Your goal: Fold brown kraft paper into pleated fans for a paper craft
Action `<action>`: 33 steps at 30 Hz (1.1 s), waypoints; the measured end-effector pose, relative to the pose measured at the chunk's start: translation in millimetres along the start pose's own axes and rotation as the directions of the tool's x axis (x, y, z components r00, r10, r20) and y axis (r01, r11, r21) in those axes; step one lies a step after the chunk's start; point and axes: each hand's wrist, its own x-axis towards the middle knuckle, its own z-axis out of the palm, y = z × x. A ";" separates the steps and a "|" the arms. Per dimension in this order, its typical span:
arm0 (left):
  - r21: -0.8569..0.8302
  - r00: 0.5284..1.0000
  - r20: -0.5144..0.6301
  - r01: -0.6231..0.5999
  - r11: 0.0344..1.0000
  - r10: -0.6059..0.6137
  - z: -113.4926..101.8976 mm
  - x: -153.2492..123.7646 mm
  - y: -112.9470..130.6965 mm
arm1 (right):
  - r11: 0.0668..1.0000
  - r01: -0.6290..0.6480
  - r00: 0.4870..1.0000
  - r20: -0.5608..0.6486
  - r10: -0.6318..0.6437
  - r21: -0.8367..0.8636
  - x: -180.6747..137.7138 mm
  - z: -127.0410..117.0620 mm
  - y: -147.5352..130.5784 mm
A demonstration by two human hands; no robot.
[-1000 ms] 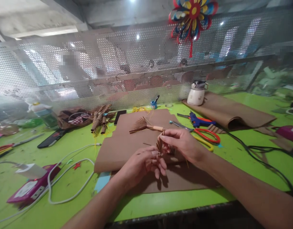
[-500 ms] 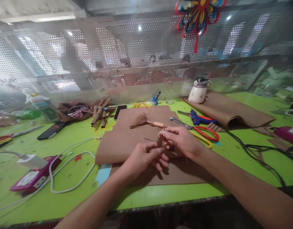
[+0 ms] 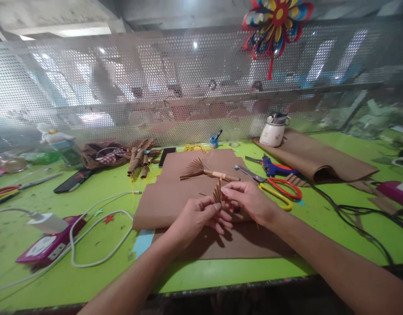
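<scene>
Between my two hands is a small pleated brown paper fan [image 3: 217,192], its folds spread upward. My left hand [image 3: 201,215] pinches its lower end between thumb and forefinger, the other fingers loosely curled. At its right edge, the thumb and fingertips of my right hand [image 3: 250,199] are closed on the paper. Just beyond lies a finished-looking pleated fan [image 3: 194,168] beside a rolled paper stick [image 3: 221,175], on brown paper sheets [image 3: 168,197]. Red and yellow handled scissors [image 3: 275,188] rest to the right of my right hand.
A blue glue gun [image 3: 273,166] lies behind the scissors, its black cable running right. Farther back stand a white bottle [image 3: 273,131] and rolled brown paper [image 3: 323,157]. At left are a purple power strip [image 3: 53,240], white cable [image 3: 72,245], phone [image 3: 73,180] and paper rolls [image 3: 139,159].
My right hand's fingertips have shifted slightly down along the small fan, whose folds now show more upright. The camera view has tilted a little upward.
</scene>
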 end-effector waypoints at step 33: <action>0.016 0.998 0.060 -0.015 1.000 0.014 -0.5 -3.1 4.6 | 0.924 0.088 0.993 -0.037 -0.110 -0.371 -6.7 2.0 -11.1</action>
